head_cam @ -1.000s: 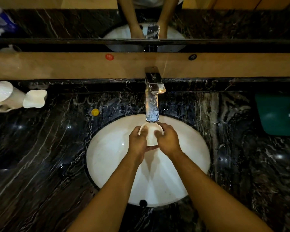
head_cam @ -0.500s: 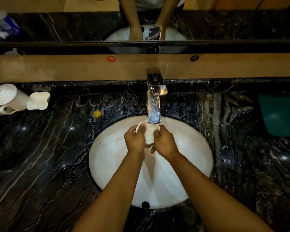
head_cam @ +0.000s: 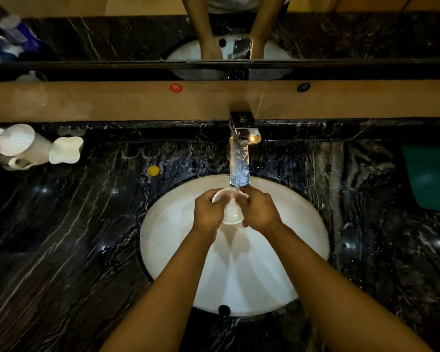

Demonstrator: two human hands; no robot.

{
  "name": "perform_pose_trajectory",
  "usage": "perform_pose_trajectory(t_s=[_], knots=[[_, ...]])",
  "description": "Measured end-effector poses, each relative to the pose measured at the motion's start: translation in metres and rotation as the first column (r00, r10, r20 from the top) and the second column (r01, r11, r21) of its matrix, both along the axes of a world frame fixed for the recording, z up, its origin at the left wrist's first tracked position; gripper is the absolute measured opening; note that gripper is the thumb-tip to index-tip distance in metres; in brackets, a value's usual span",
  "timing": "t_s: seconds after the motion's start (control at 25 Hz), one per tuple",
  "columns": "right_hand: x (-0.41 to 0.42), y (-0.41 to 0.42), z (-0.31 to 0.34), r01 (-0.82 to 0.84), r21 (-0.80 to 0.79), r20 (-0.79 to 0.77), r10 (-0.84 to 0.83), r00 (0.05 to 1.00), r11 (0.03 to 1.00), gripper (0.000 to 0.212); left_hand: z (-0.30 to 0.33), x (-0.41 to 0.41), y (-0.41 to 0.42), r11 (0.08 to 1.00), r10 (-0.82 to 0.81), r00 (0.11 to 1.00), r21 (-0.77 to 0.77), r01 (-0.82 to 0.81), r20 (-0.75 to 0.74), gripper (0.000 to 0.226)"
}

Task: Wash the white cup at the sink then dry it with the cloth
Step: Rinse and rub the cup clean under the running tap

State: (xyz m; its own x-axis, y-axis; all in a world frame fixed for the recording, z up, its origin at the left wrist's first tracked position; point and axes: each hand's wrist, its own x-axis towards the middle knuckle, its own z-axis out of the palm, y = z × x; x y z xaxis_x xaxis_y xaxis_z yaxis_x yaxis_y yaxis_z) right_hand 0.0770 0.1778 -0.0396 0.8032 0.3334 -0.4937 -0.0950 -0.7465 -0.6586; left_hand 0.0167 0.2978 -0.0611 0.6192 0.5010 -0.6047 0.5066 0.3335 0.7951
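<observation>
The white cup (head_cam: 229, 208) is held over the white oval sink (head_cam: 168, 237), right under the spout of the chrome tap (head_cam: 240, 158), with water running onto it. My left hand (head_cam: 208, 212) grips its left side near the rim. My right hand (head_cam: 258, 210) wraps its right side, fingers at the rim and base. The cup lies tilted, its base toward me. A green cloth (head_cam: 429, 176) lies on the counter at the far right, partly cut off by the frame edge.
Black marble counter (head_cam: 74, 237) surrounds the sink. A white lidded jug (head_cam: 21, 146) and a white wavy dish (head_cam: 65, 149) stand at the back left. A small yellow cap (head_cam: 153, 170) lies left of the tap. A mirror (head_cam: 112, 34) runs along the back.
Both hands have turned the cup under the tap; its rim and base now show more between my hands, and the hands sit slightly closer around it.
</observation>
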Motion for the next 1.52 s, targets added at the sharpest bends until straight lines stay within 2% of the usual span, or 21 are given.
perform_pose_trajectory(t_s=[0.08, 0.2, 0.28, 0.32, 0.44, 0.56, 0.68, 0.76, 0.84, 0.92, 1.04, 1.12, 1.16, 1.24, 1.32, 1.4, 1.52], knots=[[-0.003, 0.001, -0.005, 0.016, -0.004, 0.032, -0.016, 0.999, 1.000, 0.027, 0.000, 0.002, -0.002, 0.994, 0.063, 0.998, -0.086, -0.065, -0.027, 0.014], [-0.011, 0.004, -0.012, 0.280, 0.115, -0.098, -0.270, 0.958, 0.953, 0.026, 0.000, 0.002, -0.005, 0.948, 0.108, 0.993, -0.295, -0.118, -0.049, 0.021], [-0.015, 0.004, -0.009, 0.408, 0.196, -0.176, -0.377, 0.909, 0.892, 0.025, -0.001, 0.002, -0.007, 0.934, 0.104, 0.993, -0.337, -0.114, -0.050, 0.030], [-0.017, 0.003, -0.009, 0.414, 0.223, -0.165, -0.384, 0.908, 0.883, 0.028, -0.002, 0.002, -0.008, 0.927, 0.120, 0.992, -0.352, -0.130, -0.049, 0.030], [-0.024, 0.001, -0.002, 0.321, 0.230, 0.001, -0.330, 0.944, 0.919, 0.036, -0.001, 0.008, -0.015, 0.876, 0.164, 0.983, -0.447, -0.182, -0.080, 0.029], [-0.030, 0.004, 0.000, 0.290, 0.243, 0.057, -0.312, 0.948, 0.926, 0.039, 0.002, 0.018, -0.025, 0.847, 0.078, 0.988, -0.514, -0.135, -0.130, 0.042], [-0.021, 0.003, -0.004, 0.362, 0.147, 0.040, -0.371, 0.928, 0.920, 0.030, 0.002, 0.023, -0.028, 0.881, 0.093, 0.993, -0.458, -0.119, -0.078, 0.032], [-0.012, -0.002, -0.008, 0.315, 0.030, 0.080, -0.316, 0.945, 0.949, 0.021, 0.002, 0.019, -0.020, 0.911, 0.089, 0.995, -0.401, -0.100, -0.047, 0.029], [-0.005, -0.006, -0.011, 0.214, -0.070, 0.141, -0.202, 0.969, 0.974, 0.044, 0.002, 0.011, -0.010, 0.944, 0.024, 0.999, -0.328, -0.033, -0.031, 0.027], [-0.001, -0.004, -0.011, 0.141, -0.122, 0.138, -0.124, 0.983, 0.982, 0.051, 0.007, 0.003, -0.002, 0.963, -0.075, 0.997, -0.262, 0.072, -0.004, 0.024], [0.000, 0.001, -0.012, 0.034, -0.080, 0.066, -0.029, 0.997, 0.996, 0.044, 0.014, -0.001, 0.003, 0.968, -0.161, 0.987, -0.190, 0.162, 0.020, 0.048], [-0.001, 0.005, -0.012, 0.021, -0.034, 0.014, -0.020, 1.000, 0.999, 0.042, 0.014, 0.001, 0.006, 0.978, -0.096, 0.995, -0.183, 0.095, 0.003, 0.051], [-0.002, 0.006, -0.012, 0.064, 0.018, -0.030, -0.064, 0.998, 0.998, 0.038, 0.014, 0.002, 0.006, 0.983, -0.038, 0.999, -0.180, 0.036, -0.009, 0.047], [-0.008, 0.008, -0.009, 0.229, 0.181, -0.219, -0.188, 0.958, 0.956, 0.023, 0.013, 0.004, 0.005, 0.991, 0.058, 0.998, -0.118, -0.060, -0.026, 0.029], [-0.014, 0.007, -0.008, 0.277, 0.251, -0.321, -0.190, 0.928, 0.928, 0.021, 0.010, 0.005, 0.000, 0.997, 0.082, 0.997, -0.003, -0.082, -0.013, 0.010], [-0.017, 0.006, -0.010, 0.215, 0.216, -0.245, -0.160, 0.956, 0.952, 0.022, 0.007, 0.004, -0.004, 0.994, 0.060, 0.998, 0.090, -0.058, -0.013, 0.018], [-0.008, 0.002, -0.011, 0.161, 0.025, 0.118, -0.163, 0.980, 0.987, 0.016, 0.007, 0.001, -0.003, 0.995, -0.035, 0.999, 0.097, 0.035, 0.002, 0.022]])
